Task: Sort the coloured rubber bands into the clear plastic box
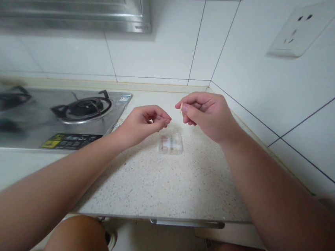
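My right hand [205, 113] is raised above the speckled counter, with thumb and forefinger pinched on a small, short, pale yellow piece [181, 108]. What kind of thing it is, I cannot make out. Just to its left, my left hand [148, 121] is closed in a pinch, fingertips pointing toward the right hand. Whether anything thin sits between those fingertips is too small to tell. The two hands are apart by a narrow gap. Below them a small clear plastic box [170, 144] lies on the counter [162, 184]; its contents are blurred.
On the left is a steel gas hob [38, 109] with a black burner [86, 108] and a black-and-yellow label. A range hood [78, 2] hangs above it. White tiled walls meet behind the counter, with a socket [301, 32] at right. A drawer handle [187, 223] runs along the front edge.
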`<state>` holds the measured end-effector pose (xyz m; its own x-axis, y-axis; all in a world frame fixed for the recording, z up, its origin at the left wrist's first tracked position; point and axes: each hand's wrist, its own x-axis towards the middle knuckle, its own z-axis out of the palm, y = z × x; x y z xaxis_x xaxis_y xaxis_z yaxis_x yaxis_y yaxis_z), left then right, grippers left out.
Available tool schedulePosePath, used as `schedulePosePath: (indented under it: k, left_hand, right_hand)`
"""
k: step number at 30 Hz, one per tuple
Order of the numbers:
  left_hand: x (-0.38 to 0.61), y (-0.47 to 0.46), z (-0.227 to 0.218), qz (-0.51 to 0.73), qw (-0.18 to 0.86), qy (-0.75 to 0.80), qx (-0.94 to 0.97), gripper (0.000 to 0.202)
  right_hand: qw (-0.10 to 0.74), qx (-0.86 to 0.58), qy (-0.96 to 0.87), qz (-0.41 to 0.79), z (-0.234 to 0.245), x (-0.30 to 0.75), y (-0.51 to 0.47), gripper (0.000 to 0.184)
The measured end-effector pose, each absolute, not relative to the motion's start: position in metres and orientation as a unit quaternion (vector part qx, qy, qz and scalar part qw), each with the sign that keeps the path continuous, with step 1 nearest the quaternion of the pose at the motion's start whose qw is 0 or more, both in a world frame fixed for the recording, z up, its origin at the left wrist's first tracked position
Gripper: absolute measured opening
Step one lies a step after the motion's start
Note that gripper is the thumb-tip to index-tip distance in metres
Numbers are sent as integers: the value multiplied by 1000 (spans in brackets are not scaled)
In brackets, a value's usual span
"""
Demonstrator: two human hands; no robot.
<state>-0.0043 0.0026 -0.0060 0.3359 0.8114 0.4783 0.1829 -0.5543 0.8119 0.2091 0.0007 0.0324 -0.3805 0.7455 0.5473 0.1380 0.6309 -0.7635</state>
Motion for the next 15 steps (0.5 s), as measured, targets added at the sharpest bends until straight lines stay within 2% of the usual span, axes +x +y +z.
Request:
schedulePosePath:
  k: [6, 15]
  left_hand:
    - [-10, 15, -12, 451, 290, 376, 756, 19]
    - [-15, 23, -18, 402, 242, 404, 785, 19]
  right_hand:
    - [331, -337, -856, 208, 37, 225, 5, 19]
    - [135, -398, -899, 126, 39, 229, 5, 20]
